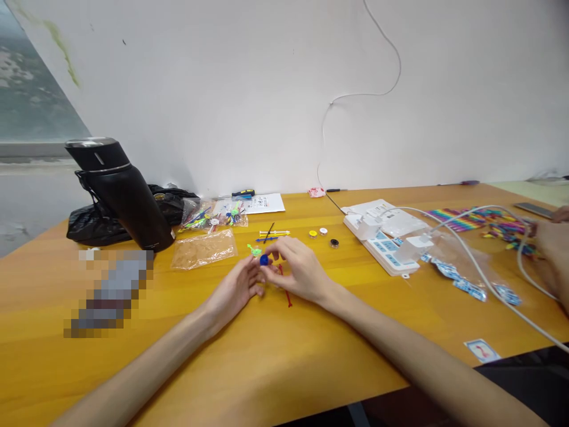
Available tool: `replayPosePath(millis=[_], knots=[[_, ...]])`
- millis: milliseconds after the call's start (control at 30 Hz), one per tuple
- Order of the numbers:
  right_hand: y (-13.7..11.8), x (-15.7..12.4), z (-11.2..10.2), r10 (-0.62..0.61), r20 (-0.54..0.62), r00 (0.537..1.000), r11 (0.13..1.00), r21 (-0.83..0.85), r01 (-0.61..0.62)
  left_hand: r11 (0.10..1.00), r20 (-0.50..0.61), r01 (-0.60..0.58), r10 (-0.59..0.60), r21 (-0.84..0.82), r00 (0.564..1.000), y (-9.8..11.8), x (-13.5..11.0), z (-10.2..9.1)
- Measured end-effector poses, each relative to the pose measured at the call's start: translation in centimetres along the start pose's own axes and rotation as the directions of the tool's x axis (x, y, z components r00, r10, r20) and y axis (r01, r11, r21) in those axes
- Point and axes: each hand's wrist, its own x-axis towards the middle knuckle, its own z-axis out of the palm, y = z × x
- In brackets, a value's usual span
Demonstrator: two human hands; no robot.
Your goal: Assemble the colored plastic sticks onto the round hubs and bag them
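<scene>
Both hands meet over the table [275,356]: left hand [233,290] and right hand [300,270] pinch a blue piece [264,260] between fingertips, steadying it; a red stick [287,293] lies beneath.

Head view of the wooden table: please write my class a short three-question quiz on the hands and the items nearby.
1. True or false: the black flask stands left of the left hand.
2. What colour is the small piece pinched between the left hand and right hand? A red, B blue, C white.
3. What lies on the table partly under the right hand?
Key: 1 true; 2 B; 3 thin red stick.
</scene>
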Motion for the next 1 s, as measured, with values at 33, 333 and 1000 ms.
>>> replayPosePath(millis=[33, 333, 1000], knots=[[0.3, 0.1, -0.3, 0.020, -0.033, 0.999, 0.999, -0.026, -0.021, 1.000, -0.031, 0.012, -0.013, -0.011, 0.999, 0.1, 0.2, -0.3], [4.7, 0.4, -3.2, 0.184, -0.182, 0.966, 0.927, -0.294, -0.232, 0.997, -0.105, 0.083, -0.083, -0.007, 0.991, 0.4, 0.6, -1.0], [4.1, 0.3, -4.7, 0.445, 0.252, 0.859, 0.881, -0.297, -0.369, 0.992, -0.041, 0.016, -0.011, 0.128, 0.999, 0.1, 0.3, -0.7]])
